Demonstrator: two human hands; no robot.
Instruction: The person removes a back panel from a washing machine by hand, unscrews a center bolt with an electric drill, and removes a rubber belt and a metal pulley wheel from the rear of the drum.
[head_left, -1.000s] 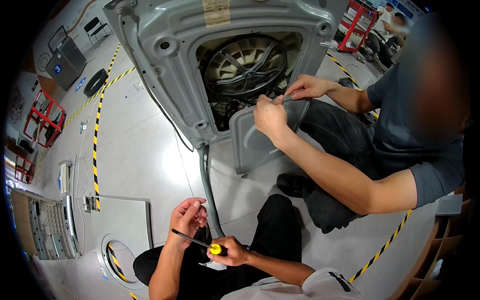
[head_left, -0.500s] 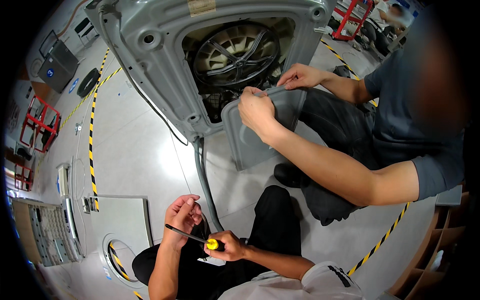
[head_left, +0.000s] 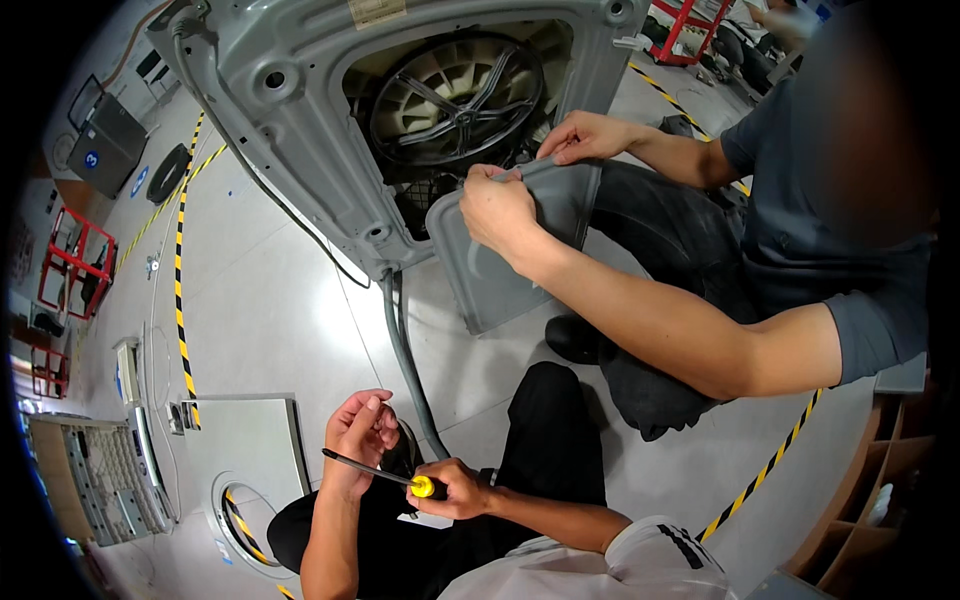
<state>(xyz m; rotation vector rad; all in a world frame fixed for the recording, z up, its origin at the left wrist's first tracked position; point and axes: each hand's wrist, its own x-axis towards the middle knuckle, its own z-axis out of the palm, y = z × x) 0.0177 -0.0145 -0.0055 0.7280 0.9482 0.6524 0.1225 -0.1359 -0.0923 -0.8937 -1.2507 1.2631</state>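
My right hand (head_left: pixel 455 490) is wrapped round the handle of a screwdriver (head_left: pixel 425 487) with a yellow collar; its dark shaft points left across my left wrist. My left hand (head_left: pixel 362 428) is raised just beyond the shaft, fingers curled and thumb against the index finger; whatever it may pinch is too small to make out. Ahead stands a grey washing machine (head_left: pixel 300 130), its opening showing a black spoked pulley (head_left: pixel 463 116). At the right, a co-worker grips the top edge of a grey cover panel (head_left: pixel 500 275) with both hands, holding it by the opening.
A grey drain hose (head_left: pixel 405 355) runs from the machine toward my legs. On the left lies a flat panel with a round hole (head_left: pixel 250 430). Farther left are a black ring (head_left: pixel 170 173) and a red cart (head_left: pixel 78 262). A divided brown box (head_left: pixel 860 500) stands at lower right.
The view has shifted slightly, so the machine appears a little farther left and higher. My hands keep their pose, and the co-worker still holds the cover panel.
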